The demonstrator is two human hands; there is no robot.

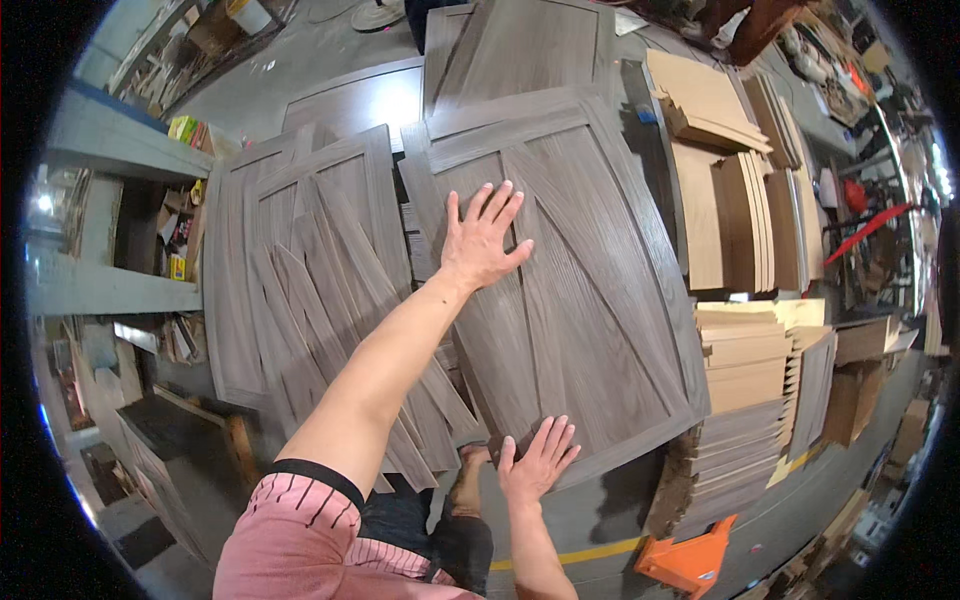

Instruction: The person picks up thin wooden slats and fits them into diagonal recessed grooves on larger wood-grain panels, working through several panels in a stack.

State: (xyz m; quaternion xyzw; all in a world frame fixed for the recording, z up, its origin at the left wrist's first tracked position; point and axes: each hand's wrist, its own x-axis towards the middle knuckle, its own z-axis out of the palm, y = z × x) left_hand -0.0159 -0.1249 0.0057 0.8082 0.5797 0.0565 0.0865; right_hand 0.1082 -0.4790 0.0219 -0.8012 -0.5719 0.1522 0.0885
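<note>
A grey-brown wood-grain panel [610,290], framed and with slanting strips across its face, lies in front of me. My left hand [480,240] rests on its upper left part, fingers spread and palm down. At its near edge, my right hand [537,462] lies with fingers stretched out and touching the panel. Neither hand holds anything. Left of it lies a similar panel [375,180], with several loose narrow strips [335,340] on top, partly hidden by my left forearm.
More such panels [535,50] lie farther back. Stacks of tan boards [700,225] and cut grey-brown boards [735,450] stand on the right, above an orange pallet-jack-like base [685,560]. A pale blue metal frame [120,275] and a dark cabinet [185,470] are on the left.
</note>
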